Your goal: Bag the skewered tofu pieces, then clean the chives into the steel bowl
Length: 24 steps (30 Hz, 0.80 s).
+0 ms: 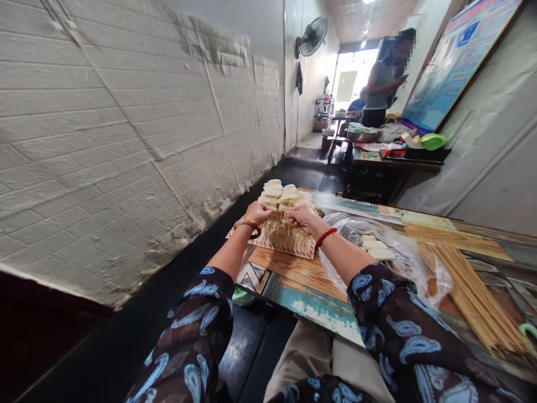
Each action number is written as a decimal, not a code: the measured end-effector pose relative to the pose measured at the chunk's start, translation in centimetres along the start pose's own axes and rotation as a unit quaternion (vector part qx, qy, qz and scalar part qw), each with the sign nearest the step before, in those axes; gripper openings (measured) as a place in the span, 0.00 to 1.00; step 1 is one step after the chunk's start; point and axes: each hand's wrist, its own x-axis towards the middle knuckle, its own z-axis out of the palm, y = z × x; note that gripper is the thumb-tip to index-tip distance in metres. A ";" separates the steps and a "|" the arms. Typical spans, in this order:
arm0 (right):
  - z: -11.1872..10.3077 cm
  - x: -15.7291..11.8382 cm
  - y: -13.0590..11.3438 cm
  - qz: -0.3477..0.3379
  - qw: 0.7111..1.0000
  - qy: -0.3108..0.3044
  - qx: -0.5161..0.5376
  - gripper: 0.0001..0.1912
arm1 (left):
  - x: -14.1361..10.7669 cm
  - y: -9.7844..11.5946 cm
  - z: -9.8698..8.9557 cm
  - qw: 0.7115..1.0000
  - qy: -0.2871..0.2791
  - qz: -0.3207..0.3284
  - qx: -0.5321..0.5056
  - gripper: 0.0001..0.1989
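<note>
Pale, flat food pieces on thin wooden sticks form a pile (pixel 288 193) at the table's far left corner, the sticks pointing toward me. Under them lies a sheet with a red striped edge (pixel 308 247). My left hand (pixel 258 212), with an amber bangle at the wrist, is closed at the left side of the pile, fingertips pinched by the sticks. My right hand (pixel 302 216), with a red bead bracelet, pinches skewer sticks at the right side of the pile. What my left fingers hold is too small to make out.
A clear plastic bag (pixel 403 263) holds more pale pieces (pixel 377 247) on the patterned table (pixel 302 271). A bundle of bare sticks (pixel 474 296) lies at the right. A green handle (pixel 527 330) shows at the right edge. Behind, a person (pixel 377 92) stands by another table (pixel 398 162).
</note>
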 end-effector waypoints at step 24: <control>-7.2 -13.5 2.7 -0.167 0.955 0.059 0.238 0.14 | -15.2 14.0 7.5 0.928 -0.123 0.009 -0.353 0.15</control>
